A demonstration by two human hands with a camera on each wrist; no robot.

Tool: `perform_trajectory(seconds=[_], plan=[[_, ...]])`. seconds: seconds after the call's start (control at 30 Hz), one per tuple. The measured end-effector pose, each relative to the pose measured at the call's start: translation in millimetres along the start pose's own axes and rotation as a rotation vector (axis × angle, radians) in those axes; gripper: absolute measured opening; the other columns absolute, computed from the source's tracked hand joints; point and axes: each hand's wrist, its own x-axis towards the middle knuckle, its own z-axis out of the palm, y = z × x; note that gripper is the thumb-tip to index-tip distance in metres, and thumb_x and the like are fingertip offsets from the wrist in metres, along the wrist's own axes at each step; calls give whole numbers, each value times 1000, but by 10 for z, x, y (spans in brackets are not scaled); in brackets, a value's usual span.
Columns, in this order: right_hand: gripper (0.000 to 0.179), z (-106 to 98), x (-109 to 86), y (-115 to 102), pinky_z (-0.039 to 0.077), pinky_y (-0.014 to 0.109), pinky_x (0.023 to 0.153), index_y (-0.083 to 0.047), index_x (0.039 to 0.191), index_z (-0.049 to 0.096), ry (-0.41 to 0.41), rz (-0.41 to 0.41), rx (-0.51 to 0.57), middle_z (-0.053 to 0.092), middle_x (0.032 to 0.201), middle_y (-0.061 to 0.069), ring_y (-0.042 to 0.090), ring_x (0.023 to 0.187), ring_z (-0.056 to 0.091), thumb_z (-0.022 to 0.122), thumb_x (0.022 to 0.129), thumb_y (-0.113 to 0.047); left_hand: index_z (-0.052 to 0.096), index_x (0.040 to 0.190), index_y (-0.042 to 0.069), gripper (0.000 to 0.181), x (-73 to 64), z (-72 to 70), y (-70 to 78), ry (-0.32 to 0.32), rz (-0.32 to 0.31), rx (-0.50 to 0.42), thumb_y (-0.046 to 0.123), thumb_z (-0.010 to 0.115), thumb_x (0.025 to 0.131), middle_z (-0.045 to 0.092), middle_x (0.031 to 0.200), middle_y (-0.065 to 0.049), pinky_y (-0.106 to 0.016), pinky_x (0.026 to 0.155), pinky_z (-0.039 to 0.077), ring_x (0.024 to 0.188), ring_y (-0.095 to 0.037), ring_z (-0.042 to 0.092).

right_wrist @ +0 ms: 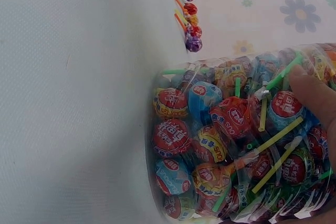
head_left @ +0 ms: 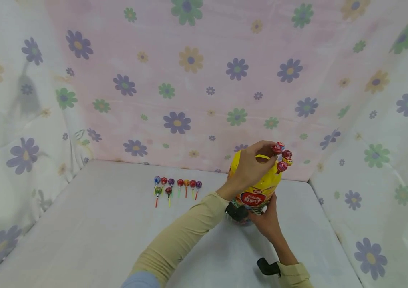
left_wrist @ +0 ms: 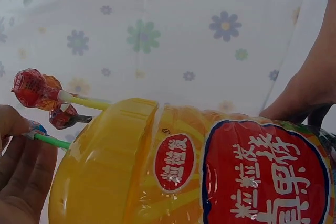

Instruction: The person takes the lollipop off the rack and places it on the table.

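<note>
A clear plastic jar with a yellow top and a red-and-yellow label (head_left: 253, 198) stands tilted on the table, full of wrapped lollipops (right_wrist: 231, 119). My right hand (head_left: 268, 222) grips the jar's lower part, its thumb (right_wrist: 315, 90) lying along the side. At the jar's mouth, my left hand (head_left: 250, 168) pinches a lollipop with a green stick (left_wrist: 52, 141) by its wrapped head. Beside those fingers, several red and orange lollipops (left_wrist: 39, 90) jut out past the yellow rim (left_wrist: 100, 166). Where their sticks end is hidden by the rim.
Several lollipops (head_left: 186, 183) lie in groups on the white table (head_left: 110, 216), left of the jar, sticks toward me. Flowered cloth (head_left: 189, 92) hangs behind the table and along both sides. A black wrist mount (head_left: 268, 267) sits by the right sleeve.
</note>
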Motion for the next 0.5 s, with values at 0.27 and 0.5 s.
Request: perform_trajectory(seconds=[0.27,0.5], plan=[[113,7,-26,23,34,64,116,-18,161,2,7,-46,21,30,156,18,39,143,35,84,83,-8,60,134,4,36,-5,-68,-57,-30,39,-39,9,67,99,72,116,-14,-20,89,57,101,-22,71],[111,14,-22,5,34,65,115,-20,160,4,5,-38,44,31,155,17,39,143,36,85,84,-15,59,133,2,35,-92,-151,-74,-34,45,-50,5,65,99,71,117,-16,-23,91,58,103,-24,70]])
